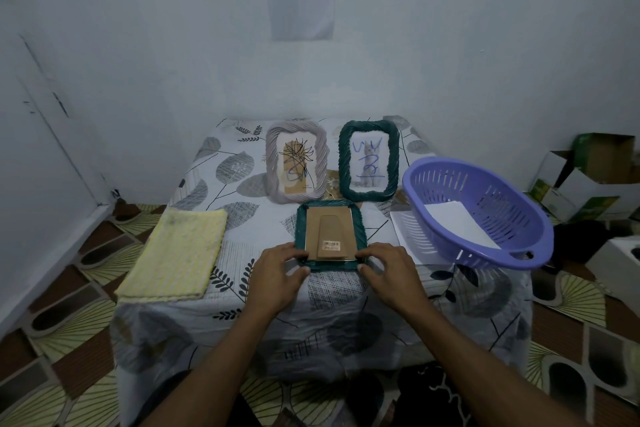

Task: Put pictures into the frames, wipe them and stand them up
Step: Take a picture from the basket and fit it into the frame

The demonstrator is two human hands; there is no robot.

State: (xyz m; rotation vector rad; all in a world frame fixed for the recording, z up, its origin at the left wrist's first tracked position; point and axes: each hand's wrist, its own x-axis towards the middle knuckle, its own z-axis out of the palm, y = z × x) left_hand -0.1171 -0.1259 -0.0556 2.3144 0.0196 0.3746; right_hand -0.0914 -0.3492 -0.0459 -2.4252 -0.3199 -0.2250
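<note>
Green frame (330,236) lying face-down (cardboard back up) on the table (263,225), left hand (282,269) and right hand (389,269) pinching its near corners — fingers curled, gripping — frame sitting between them.

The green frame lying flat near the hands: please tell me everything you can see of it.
The green frame lies face down on the patterned tablecloth, in front of two standing frames. Its twisted, rope-like border surrounds a brown cardboard back with a folded stand and a barcode sticker. The left hand and right hand touch its near corners with their fingers.
</note>
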